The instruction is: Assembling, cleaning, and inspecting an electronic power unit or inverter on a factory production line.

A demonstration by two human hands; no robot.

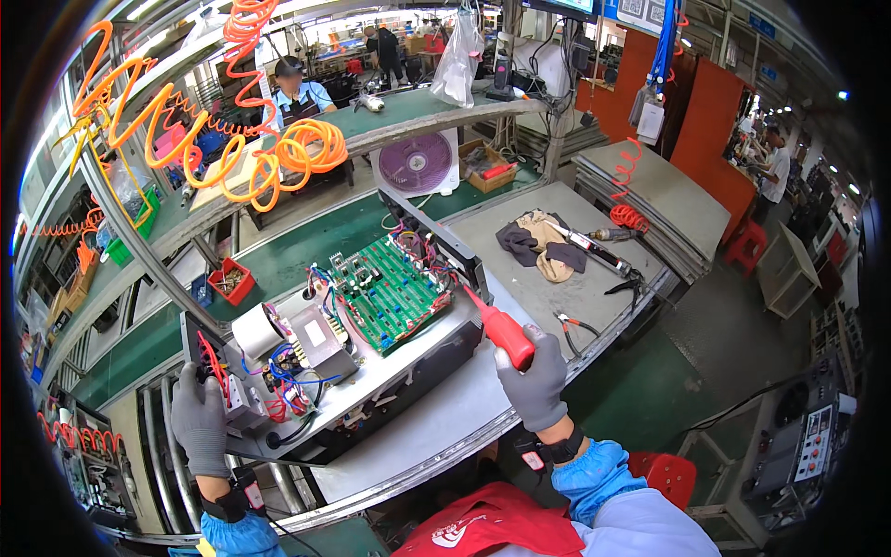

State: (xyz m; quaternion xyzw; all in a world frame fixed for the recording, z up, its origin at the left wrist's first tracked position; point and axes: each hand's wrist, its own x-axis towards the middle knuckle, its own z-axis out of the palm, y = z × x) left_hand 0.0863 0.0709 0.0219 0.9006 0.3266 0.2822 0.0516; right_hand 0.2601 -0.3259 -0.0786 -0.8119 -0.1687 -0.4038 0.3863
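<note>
Right hand [534,381] grip closed on red-handled screwdriver [501,332], tip at green circuit board [390,290] | left hand [199,420] clasps grey metal chassis [390,381] end on bench [594,288] | keep driver square, chassis steady.

screwdriver [501,331] tip hidden behind chassis wall, left fingertips behind chassis [371,371]

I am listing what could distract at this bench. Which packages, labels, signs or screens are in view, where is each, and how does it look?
Clear plastic bag: hangs above the far shelf, crumpled.
White paper tag: hangs at upper right under a blue strap, rectangular.
Blue wall signs: top right, small rectangles.
Grey instrument panel: lower right, boxy, with small displays.
Cardboard box: beside the round fan, brown, open.
</note>
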